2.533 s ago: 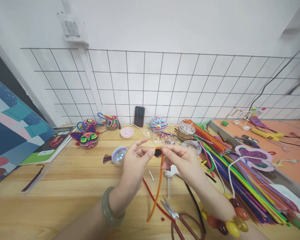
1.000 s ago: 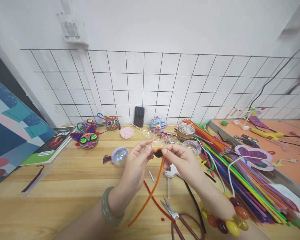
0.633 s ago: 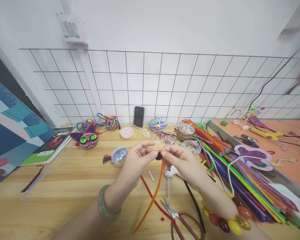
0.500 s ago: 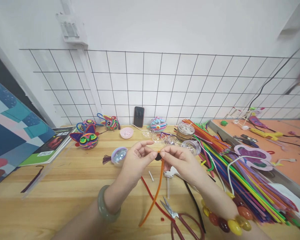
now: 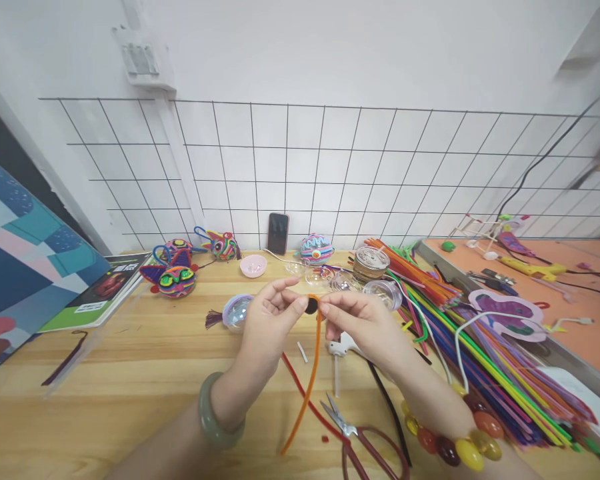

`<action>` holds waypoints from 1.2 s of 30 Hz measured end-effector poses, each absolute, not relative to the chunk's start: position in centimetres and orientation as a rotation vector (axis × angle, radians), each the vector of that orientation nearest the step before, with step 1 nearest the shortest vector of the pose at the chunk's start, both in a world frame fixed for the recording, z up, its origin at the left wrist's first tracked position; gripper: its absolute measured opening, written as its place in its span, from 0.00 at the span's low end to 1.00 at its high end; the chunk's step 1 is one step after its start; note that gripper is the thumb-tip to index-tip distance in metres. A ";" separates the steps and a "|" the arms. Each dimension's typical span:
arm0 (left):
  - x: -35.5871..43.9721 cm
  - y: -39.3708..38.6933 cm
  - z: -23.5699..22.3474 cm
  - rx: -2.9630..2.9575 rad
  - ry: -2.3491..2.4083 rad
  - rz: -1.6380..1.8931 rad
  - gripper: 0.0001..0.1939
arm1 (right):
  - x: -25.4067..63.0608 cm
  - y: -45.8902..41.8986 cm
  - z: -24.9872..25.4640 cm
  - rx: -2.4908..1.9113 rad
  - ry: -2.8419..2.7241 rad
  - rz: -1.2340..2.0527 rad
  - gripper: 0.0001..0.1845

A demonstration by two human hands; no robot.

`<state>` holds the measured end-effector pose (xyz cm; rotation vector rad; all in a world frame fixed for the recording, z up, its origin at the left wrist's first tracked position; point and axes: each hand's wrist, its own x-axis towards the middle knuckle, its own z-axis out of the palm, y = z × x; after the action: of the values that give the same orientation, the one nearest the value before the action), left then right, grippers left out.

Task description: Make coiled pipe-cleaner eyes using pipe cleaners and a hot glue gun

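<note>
Between my fingertips is a small black disc (image 5: 311, 306), with an orange pipe cleaner (image 5: 312, 380) running along its top edge and hanging down toward the table. My left hand (image 5: 273, 317) pinches the disc's left side with thumb and forefinger. On the other side, my right hand (image 5: 357, 320) pinches the orange pipe cleaner close against the disc. Below them lie a red pipe cleaner (image 5: 310, 397), red-handled scissors (image 5: 347, 427) with blades apart, a black pipe cleaner (image 5: 391, 407) and a white glue gun (image 5: 341, 345), partly hidden by my right hand. A short white stick (image 5: 302, 352) rests nearby.
A clear ball half with a tassel (image 5: 236, 313) sits left of my hands. Behind are a pink bowl (image 5: 253, 266), a phone (image 5: 278, 233), a round tin (image 5: 371, 263) and decorated balls (image 5: 177, 280). Bundled pipe cleaners (image 5: 500, 373) cover the right side, beside an orange board (image 5: 580, 267).
The black disc has turned and shows more of its flat face. The orange pipe cleaner now lies over its top edge, and its hanging length has shifted slightly left.
</note>
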<state>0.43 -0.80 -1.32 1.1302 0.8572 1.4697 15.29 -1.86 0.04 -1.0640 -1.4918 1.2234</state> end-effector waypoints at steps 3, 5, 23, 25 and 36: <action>0.4 -0.7 -1.5 1.117 0.829 1.451 0.16 | 15.3 -1.8 0.1 -1.047 -1.500 1.211 0.10; 0.4 -0.7 -1.5 1.115 0.829 1.454 0.16 | 15.3 -1.8 0.1 -1.040 -1.504 1.211 0.10; 0.8 -1.1 -1.6 1.092 0.859 1.529 0.16 | 14.7 -1.9 -0.2 -1.075 -1.445 1.177 0.13; 0.8 -1.1 -1.7 1.088 0.853 1.528 0.16 | 14.7 -1.9 -0.2 -1.079 -1.445 1.153 0.13; 0.7 -1.1 -1.4 1.119 0.841 1.376 0.16 | 15.4 -1.9 0.4 -1.120 -1.539 1.174 0.11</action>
<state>0.74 -1.07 -1.39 1.1189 0.8414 1.3764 15.41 -1.88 0.40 -1.1204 -1.5393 1.1738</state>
